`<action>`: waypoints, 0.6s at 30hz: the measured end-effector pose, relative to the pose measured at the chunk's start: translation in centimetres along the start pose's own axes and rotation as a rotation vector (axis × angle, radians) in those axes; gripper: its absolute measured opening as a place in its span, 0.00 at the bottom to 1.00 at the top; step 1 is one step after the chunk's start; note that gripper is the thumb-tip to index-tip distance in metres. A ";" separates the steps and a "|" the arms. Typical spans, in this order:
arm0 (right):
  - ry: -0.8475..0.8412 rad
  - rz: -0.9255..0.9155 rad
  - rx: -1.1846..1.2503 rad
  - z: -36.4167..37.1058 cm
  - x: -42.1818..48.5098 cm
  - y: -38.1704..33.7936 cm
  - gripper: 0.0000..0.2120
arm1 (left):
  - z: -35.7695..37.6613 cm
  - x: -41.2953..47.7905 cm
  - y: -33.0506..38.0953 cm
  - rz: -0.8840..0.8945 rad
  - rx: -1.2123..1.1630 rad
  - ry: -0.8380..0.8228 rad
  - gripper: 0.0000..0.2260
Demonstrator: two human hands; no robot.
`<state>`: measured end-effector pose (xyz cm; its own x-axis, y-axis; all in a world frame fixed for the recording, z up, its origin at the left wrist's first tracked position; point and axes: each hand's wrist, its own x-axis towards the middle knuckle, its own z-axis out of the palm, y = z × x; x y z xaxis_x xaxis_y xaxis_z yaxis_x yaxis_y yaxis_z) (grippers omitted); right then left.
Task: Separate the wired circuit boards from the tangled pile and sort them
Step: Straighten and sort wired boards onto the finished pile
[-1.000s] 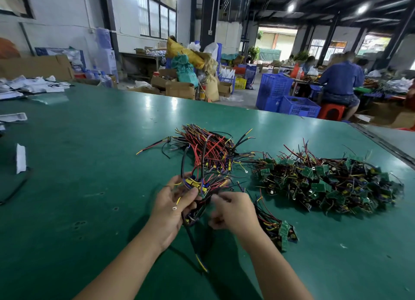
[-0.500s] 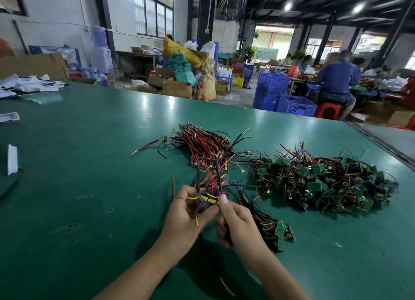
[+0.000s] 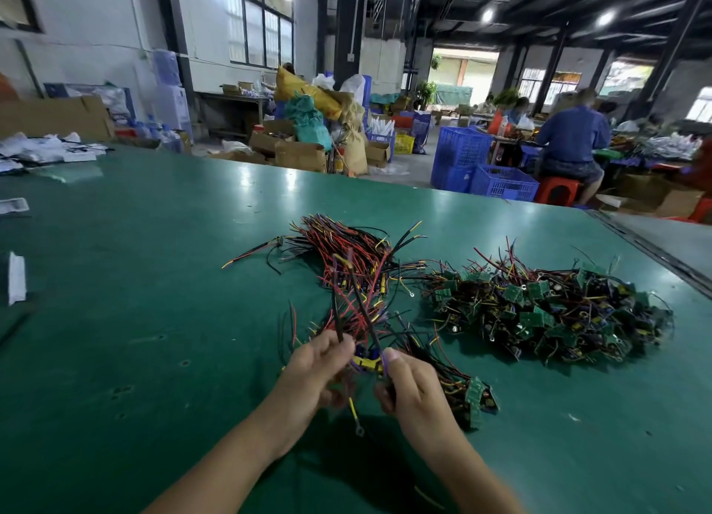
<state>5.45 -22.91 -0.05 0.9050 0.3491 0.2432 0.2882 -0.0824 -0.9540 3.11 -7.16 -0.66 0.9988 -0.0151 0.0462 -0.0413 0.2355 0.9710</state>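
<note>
A tangled pile of green circuit boards [image 3: 547, 313] with red, black and yellow wires lies at the right of the green table [image 3: 135, 282]. A bundle of red and black wires [image 3: 346, 251] lies behind my hands. My left hand [image 3: 316, 371] pinches a dark wire that stands up from the small cluster in front of me. My right hand [image 3: 412, 390] pinches a purple wire of the same cluster, near a yellow part [image 3: 366, 363]. A few boards [image 3: 476, 400] hang on wires just right of my right hand. A yellow wire with a ring end [image 3: 356, 417] dangles between my hands.
White paper scraps [image 3: 17, 278] lie at the table's left edge, more papers [image 3: 42, 151] at the far left corner. Beyond the table stand blue crates [image 3: 477, 171], cardboard boxes [image 3: 300, 153] and a seated person in blue [image 3: 570, 140]. A metal rail [image 3: 655, 255] runs along the table's right edge.
Both hands have drawn closer to me and lifted the small wire cluster off the table. The wires I pinch now stand more upright, pulled away from the bundle behind.
</note>
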 end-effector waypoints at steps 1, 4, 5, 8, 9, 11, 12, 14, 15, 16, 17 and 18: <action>-0.005 -0.006 -0.011 0.0 0.0 0.1 0.21 | 0.1 0.0 0.0 0.002 0.061 0.024 0.39; -0.032 0.011 0.017 -0.3 -0.1 0.1 0.20 | 0.2 -0.5 0.2 0.026 0.153 0.038 0.36; -0.041 0.017 0.020 -0.4 -0.1 0.1 0.21 | 0.2 -0.6 0.3 0.035 0.184 0.033 0.34; -0.079 0.036 0.009 -0.8 -0.1 -0.1 0.21 | 0.4 -0.8 0.4 0.071 0.255 0.021 0.29; -0.099 0.039 0.011 -0.8 -0.1 -0.1 0.21 | 0.5 -0.8 0.3 0.073 0.257 0.035 0.29; -0.118 0.050 0.034 -0.8 -0.1 -0.1 0.22 | 0.6 -0.8 0.4 0.079 0.237 0.048 0.30; -0.108 0.063 0.042 -0.8 -0.1 0.0 0.22 | 0.6 -0.8 0.4 0.083 0.224 0.036 0.29; -0.058 0.113 0.123 -0.8 0.1 0.3 0.23 | 0.1 -0.9 0.7 0.101 0.132 -0.078 0.20; -0.028 0.168 0.224 -0.8 0.2 0.5 0.22 | -0.2 -1.0 0.8 0.099 0.039 -0.201 0.14; 0.002 0.221 0.340 -0.9 0.2 0.6 0.21 | -0.6 -1.1 1.0 0.087 -0.069 -0.322 0.14; 0.024 0.254 0.433 -1.0 0.4 0.9 0.18 | -0.9 -1.2 1.1 0.061 -0.163 -0.415 0.16; 0.021 0.258 0.469 -1.1 0.5 1.1 0.16 | -0.9 -1.4 1.3 0.031 -0.208 -0.455 0.17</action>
<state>6.51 -23.82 -0.77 0.9356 0.3530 -0.0103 -0.1104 0.2648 -0.9580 1.71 -6.01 0.29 0.8829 -0.4163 0.2173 -0.0188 0.4311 0.9021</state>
